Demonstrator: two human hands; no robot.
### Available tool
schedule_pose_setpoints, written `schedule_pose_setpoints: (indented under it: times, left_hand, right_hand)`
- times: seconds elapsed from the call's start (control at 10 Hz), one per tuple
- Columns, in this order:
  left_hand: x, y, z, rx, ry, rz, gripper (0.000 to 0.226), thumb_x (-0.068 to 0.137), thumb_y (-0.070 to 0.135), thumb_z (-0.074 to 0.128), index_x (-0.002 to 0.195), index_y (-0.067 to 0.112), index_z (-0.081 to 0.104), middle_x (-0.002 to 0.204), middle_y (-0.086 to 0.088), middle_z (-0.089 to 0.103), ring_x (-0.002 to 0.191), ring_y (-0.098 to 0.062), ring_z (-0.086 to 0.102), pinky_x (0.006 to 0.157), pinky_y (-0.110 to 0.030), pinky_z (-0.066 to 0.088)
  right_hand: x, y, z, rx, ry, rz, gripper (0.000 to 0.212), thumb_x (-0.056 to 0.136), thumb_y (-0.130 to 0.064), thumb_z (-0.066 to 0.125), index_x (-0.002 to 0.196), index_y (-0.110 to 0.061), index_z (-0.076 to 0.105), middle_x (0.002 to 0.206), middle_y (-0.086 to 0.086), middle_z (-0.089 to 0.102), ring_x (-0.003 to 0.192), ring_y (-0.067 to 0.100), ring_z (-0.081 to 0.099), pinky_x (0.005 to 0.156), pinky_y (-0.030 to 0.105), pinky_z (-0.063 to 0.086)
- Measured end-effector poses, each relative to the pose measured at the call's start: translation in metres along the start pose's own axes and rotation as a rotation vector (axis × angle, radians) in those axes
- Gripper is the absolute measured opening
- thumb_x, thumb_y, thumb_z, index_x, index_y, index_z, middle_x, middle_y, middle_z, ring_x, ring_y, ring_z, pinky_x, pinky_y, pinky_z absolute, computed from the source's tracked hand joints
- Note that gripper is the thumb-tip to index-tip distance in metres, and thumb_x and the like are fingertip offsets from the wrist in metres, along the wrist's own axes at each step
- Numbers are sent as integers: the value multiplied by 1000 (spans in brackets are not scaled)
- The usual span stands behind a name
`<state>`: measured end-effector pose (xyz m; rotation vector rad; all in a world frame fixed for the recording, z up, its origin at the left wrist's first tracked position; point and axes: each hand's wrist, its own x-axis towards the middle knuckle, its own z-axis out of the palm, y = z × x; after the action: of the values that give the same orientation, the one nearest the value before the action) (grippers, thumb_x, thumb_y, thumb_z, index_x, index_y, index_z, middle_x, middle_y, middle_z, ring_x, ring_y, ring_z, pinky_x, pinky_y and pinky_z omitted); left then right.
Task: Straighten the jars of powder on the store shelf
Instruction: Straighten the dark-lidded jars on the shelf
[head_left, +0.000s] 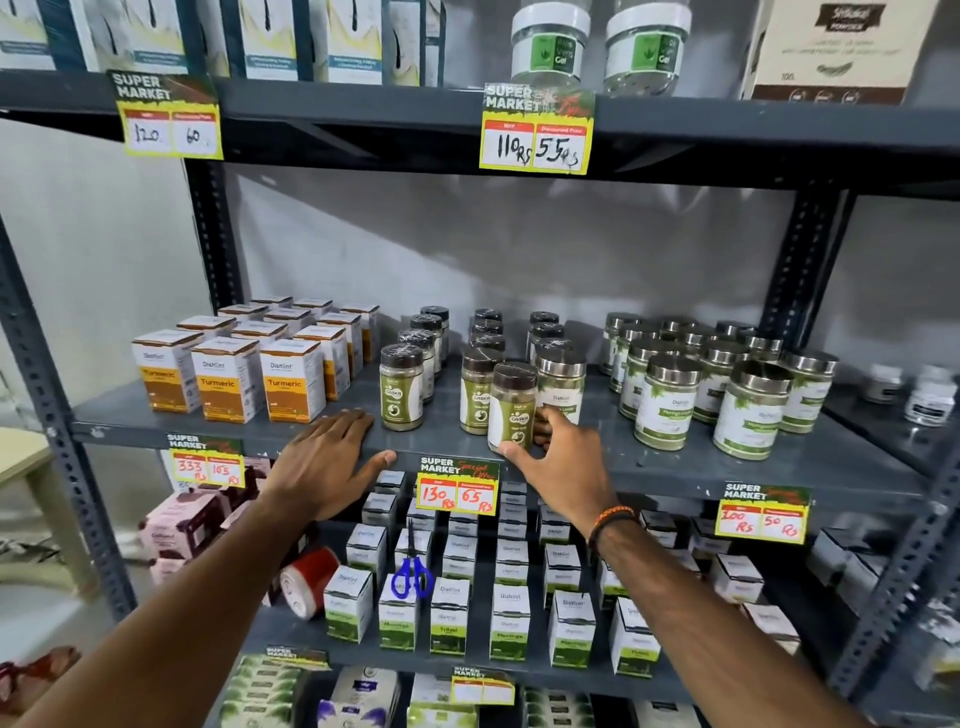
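nearest the camera, two bare forearms reach up toward a grey metal shelf (249, 434). the left hand (324, 462) lies flat and open on the shelf's front edge, fingers spread, gripping nothing, just in front of the orange-and-white turmeric boxes (228, 379). the right hand (563, 462), with an orange-and-black beaded bracelet (613, 519) on the wrist, is wrapped around the base of a brown-lidded plastic jar of greenish powder (511, 408); thumb on the front, fingers round the right side. that jar sits at the very front of the shelf, tilted a bit, pulled out ahead of its row.

just behind it is another brown-lidded powder jar (478, 392), and to the left one more stands on its own at the head of a row (401, 387). more of the same jars line up behind in three rows going back. touching the held jar's right side is a steel-lidded jar with a green leaf label (561, 384), and a cluster of those steel-lidded jars (670, 405) fills the right part of the shelf.

hanging off the shelf edge between the hands is a yellow price tag marked 130 and 65 (457, 486).
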<state>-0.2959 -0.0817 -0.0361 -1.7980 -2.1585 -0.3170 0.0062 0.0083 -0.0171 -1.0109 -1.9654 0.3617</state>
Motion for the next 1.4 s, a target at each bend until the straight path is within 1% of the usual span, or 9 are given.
schedule_pose_setpoints:
  times: [0.3, 0.5, 0.7, 0.8, 0.9, 1.0, 1.1, 1.2, 1.4]
  left_hand:
    - [0, -1, 3, 3, 17, -1, 94, 93, 80, 14, 156, 13, 34, 162, -12, 39, 147, -27, 38, 119, -45, 30]
    - [0, -1, 5, -10, 22, 9, 91, 95, 78, 17, 157, 13, 33, 163, -13, 37, 148, -28, 36, 121, -44, 25]
    - [0, -1, 4, -11, 11, 9, 96, 92, 80, 11, 158, 14, 30, 164, -11, 34, 150, -26, 33, 122, -43, 22]
    - [0, -1, 5, -9, 8, 9, 95, 92, 81, 11, 158, 14, 29, 164, -11, 33, 150, -25, 32, 122, -42, 21]
    - [0, 0, 4, -12, 6, 6, 96, 91, 80, 10, 158, 14, 29, 164, -11, 33, 150, -26, 32, 122, -43, 21]
    - [0, -1, 3, -15, 7, 5, 98, 91, 81, 9, 158, 14, 29, 165, -12, 33, 150, -26, 31, 122, -42, 21]
    - [0, -1, 4, -15, 2, -1, 99, 90, 82, 8, 159, 14, 28, 165, -11, 32, 151, -26, 31, 122, -42, 21]
    - [1, -1, 5, -14, 3, 3, 99, 90, 82, 7, 159, 14, 28, 165, -12, 32, 150, -26, 31, 123, -43, 21]
    - [0, -1, 4, -21, 2, -4, 99, 90, 83, 8, 158, 14, 30, 164, -11, 34, 150, -26, 32, 122, -44, 23]
  right_hand:
    - [3, 2, 7, -46, -3, 19, 47, 81, -50, 81, 117, -22, 71, 107, -11, 77, 94, 4, 71, 88, 25, 59]
    - [2, 2, 6, -55, 13, 10, 44, 80, -51, 81, 113, -22, 73, 104, -11, 77, 88, 1, 70, 86, 22, 59]
    - [-1, 3, -14, -62, 59, 20, 74, 79, -65, 74, 130, -11, 68, 116, -2, 76, 90, 7, 73, 78, 18, 59]
    - [7, 13, -33, -53, 230, -87, 73, 84, -70, 60, 131, -14, 66, 114, 1, 76, 86, 10, 73, 72, 29, 64]
    - [31, 26, -45, -17, 269, -189, 59, 90, -50, 71, 139, -20, 57, 131, 2, 65, 108, 13, 64, 90, 42, 60]
    - [53, 34, -45, -64, 140, -158, 72, 90, -50, 71, 152, -31, 41, 154, 5, 44, 140, 22, 44, 115, 47, 39]
    - [63, 38, -41, -151, 9, -105, 79, 92, -54, 68, 158, -35, 30, 164, 7, 32, 149, 25, 32, 118, 44, 26]
    - [64, 42, -35, -126, -57, -96, 81, 89, -46, 75, 155, -31, 32, 156, 9, 45, 142, 26, 44, 114, 37, 30]
    - [64, 43, -31, -83, -36, -81, 82, 84, -41, 81, 152, -31, 35, 142, 7, 58, 124, 24, 59, 107, 48, 49]
